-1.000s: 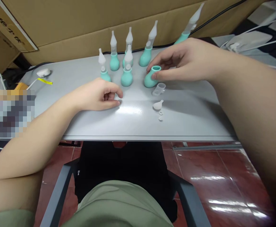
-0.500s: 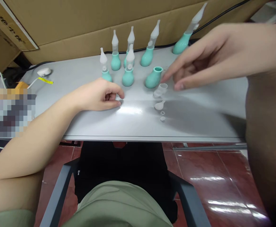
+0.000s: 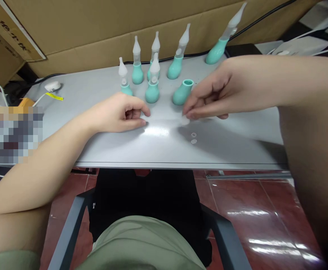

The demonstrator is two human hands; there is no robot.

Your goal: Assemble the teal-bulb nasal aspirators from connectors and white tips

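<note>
My right hand (image 3: pixel 209 93) is closed in a pinch, low over the table, on a small white nozzle tip (image 3: pixel 184 120), mostly covered by the fingers. Just behind the fingertips stands a mint-green rubber bulb (image 3: pixel 181 93) with its round mouth uncovered. A small pale ring (image 3: pixel 193 134) and a small pale disc (image 3: pixel 193 141) lie in front of that hand. My left hand (image 3: pixel 121 112) rests on the table, holding nothing, its fingers loosely curled and apart from the thumb. Close by it is an assembled nasal aspirator (image 3: pixel 152 90) with a green bulb and white tip.
Several more aspirators, among them one (image 3: pixel 175 65) at the back and one (image 3: pixel 216 50) at the right, stand on the grey table (image 3: pixel 119 150). Cardboard (image 3: pixel 96 26) walls the back edge. A black cable (image 3: pixel 261 18) runs along it. A white device (image 3: pixel 52 86) lies at left.
My right hand has come down and left, and its fingers have closed on the nozzle tip. The clear tube seen before is now out of sight. My left hand has barely moved.
</note>
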